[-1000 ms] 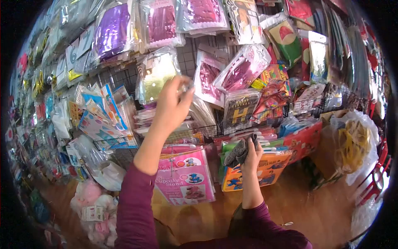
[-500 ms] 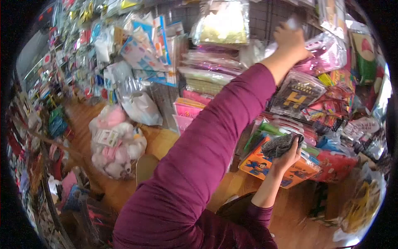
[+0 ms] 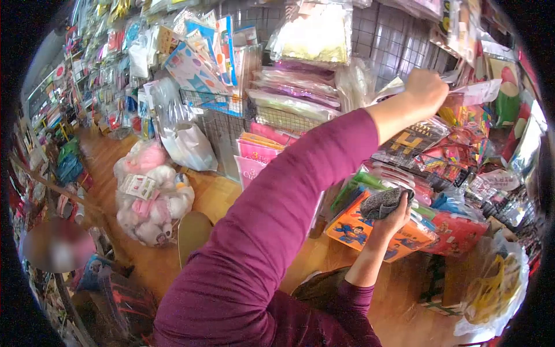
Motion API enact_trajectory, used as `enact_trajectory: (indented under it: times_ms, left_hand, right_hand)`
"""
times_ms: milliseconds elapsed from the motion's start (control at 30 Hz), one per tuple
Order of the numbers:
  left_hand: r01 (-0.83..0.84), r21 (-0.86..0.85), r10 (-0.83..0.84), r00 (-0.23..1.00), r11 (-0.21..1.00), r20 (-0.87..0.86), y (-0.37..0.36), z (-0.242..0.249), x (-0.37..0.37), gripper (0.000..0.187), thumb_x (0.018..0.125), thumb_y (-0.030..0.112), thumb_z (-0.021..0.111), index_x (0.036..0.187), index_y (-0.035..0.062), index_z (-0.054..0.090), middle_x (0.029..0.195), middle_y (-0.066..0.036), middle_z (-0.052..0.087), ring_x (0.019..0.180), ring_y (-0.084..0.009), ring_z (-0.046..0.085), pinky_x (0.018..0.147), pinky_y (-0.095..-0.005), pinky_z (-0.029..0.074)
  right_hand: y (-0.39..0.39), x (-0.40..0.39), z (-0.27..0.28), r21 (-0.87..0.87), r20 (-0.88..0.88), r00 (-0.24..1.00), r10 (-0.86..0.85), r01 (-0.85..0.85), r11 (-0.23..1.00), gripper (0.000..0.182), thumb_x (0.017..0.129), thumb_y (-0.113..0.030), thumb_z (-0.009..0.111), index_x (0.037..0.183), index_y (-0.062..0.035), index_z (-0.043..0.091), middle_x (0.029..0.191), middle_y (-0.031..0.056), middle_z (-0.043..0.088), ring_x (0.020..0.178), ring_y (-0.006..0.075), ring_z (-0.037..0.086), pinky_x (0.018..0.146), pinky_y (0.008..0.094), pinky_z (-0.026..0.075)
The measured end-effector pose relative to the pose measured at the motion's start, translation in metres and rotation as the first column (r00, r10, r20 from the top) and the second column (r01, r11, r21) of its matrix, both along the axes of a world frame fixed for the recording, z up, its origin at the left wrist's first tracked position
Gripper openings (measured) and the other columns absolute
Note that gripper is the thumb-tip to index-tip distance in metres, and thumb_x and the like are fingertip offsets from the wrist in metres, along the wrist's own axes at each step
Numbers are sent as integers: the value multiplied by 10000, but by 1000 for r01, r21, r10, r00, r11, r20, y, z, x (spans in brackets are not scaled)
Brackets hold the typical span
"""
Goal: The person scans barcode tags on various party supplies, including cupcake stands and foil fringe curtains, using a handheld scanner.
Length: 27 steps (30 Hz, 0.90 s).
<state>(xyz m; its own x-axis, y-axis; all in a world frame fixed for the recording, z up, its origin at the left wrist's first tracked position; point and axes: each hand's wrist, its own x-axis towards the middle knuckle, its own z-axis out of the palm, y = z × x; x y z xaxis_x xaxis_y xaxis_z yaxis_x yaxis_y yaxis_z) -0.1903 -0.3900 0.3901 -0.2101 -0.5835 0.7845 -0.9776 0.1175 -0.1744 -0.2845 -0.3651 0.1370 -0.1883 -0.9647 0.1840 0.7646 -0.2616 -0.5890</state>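
My left hand (image 3: 426,91) reaches far across to the upper right, its fingers curled into a fist above the packets on the rack. A clear plastic packet with pale pink in it (image 3: 478,91) lies against its far side; what the fingers hold is hidden. Lower down, my right hand (image 3: 394,217) grips a folded dark grey cloth (image 3: 381,203). That cloth is just above an orange packet printed with a cartoon superhero (image 3: 352,229). Below my left forearm lies a black packet with a gold letter (image 3: 407,140).
Bundled plastic-wrapped packets (image 3: 298,87) fill a wire shelf (image 3: 289,118) against the grid wall. On the wooden floor (image 3: 211,194) sits a clear bag of plush toys (image 3: 153,199), with a white plastic bag (image 3: 191,147) behind. Another plastic bag (image 3: 494,289) stands at the lower right.
My left hand has come down and a little right from the grid wall, and the pink packets beside it now lie differently. My right hand still holds the grey cloth. The view has shifted slightly.
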Motion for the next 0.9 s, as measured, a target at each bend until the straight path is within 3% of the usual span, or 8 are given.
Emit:
enact_trajectory:
  times_ms: [167,333,400,467,533,600,700,900]
  left_hand:
    - [312,-439,-355,935,842,-17,38,-3,30,158,697,199,636,748,49,628,818,-179,600,738,-268,609,599,-356,470]
    - [493,-600,-745,603,630,-286,95,1,55,190,717,111,665,847,-7,593,733,-125,615,612,-205,598,524,-301,452]
    - [519,-725,-892,274,452,-360,124,-1,58,113,736,38,639,829,-12,598,749,-59,622,637,-131,586,560,-243,452]
    - [366,-776,-833,430,513,-348,145,-6,77,89,741,8,630,819,-24,599,776,-66,622,655,-103,576,583,-235,456]
    - [285,-840,-879,279,461,-387,163,-8,88,114,745,24,638,816,-41,577,765,-70,606,644,-103,571,580,-234,456]
    - [242,-869,-898,208,431,-388,165,-17,113,338,752,92,650,1022,-45,499,957,-83,563,831,-133,523,775,-275,404]
    - [14,-794,-793,59,608,-606,186,-35,132,366,768,136,638,1049,-45,488,941,-97,535,878,-159,511,770,-294,425]
    - [195,-676,-693,27,711,-721,233,-122,158,356,797,64,577,1095,-72,438,1018,-87,528,844,-135,514,760,-265,407]
  right_hand:
    - [2,10,2,49,9,1000,-2,1,999,101,808,-143,565,830,-48,537,744,14,544,627,126,520,558,283,437]
    - [-1,14,1,-6,46,998,-45,45,999,105,819,-145,554,820,-44,526,745,17,544,643,132,522,566,292,439]
    - [2,15,3,24,82,994,-70,68,997,99,826,-135,540,815,-37,526,743,17,551,636,131,525,562,290,435]
    - [-3,13,-4,-5,66,997,-42,43,999,101,831,-125,531,839,-24,526,770,24,547,659,125,528,564,285,436]
    - [-3,15,-7,15,-2,1000,-28,28,1000,130,832,-130,531,872,-7,521,788,33,534,672,123,518,562,286,434]
    - [-5,19,-13,9,-10,1000,-23,23,1000,137,833,-132,529,880,-3,520,789,32,533,673,121,515,564,284,432]
    - [-3,24,-21,-33,5,1000,-3,3,999,134,841,-131,516,891,-8,529,775,21,538,661,114,520,572,269,436]
    - [53,20,29,-86,84,985,-149,157,984,170,877,-138,457,943,8,513,822,51,544,710,127,528,605,272,445]
